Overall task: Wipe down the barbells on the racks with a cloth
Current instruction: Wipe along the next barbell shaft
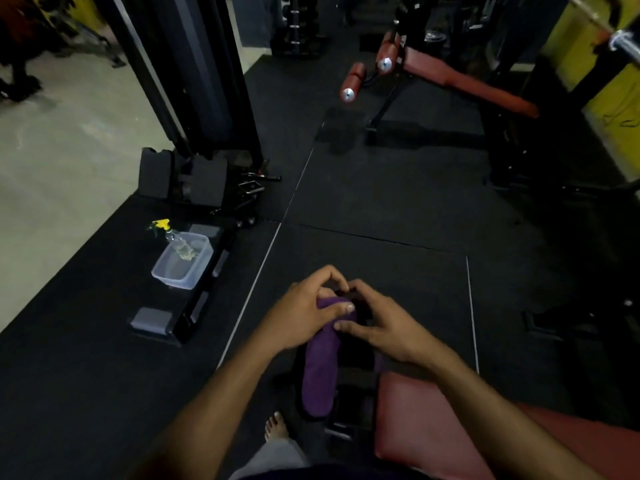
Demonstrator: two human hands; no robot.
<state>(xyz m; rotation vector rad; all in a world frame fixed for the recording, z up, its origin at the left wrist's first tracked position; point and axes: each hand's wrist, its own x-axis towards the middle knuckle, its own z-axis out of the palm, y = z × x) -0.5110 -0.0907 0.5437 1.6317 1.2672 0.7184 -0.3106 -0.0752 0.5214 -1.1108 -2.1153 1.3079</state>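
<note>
A purple cloth (320, 368) hangs down in front of me, its top end bunched between both hands. My left hand (304, 310) grips the top of the cloth, thumb laid across it. My right hand (381, 323) curls its fingers round the cloth's right side, fingertips touching those of the left. A barbell (595, 20) lies on a rack at the top right, far from both hands, with only a short chrome stretch showing.
A red bench pad (433, 427) sits just right of my legs. A clear plastic tub (183, 261) with a yellow-topped spray bottle (173, 237) stands on the black mat at left. A red decline bench (460, 81) and a black machine column (194, 74) stand ahead.
</note>
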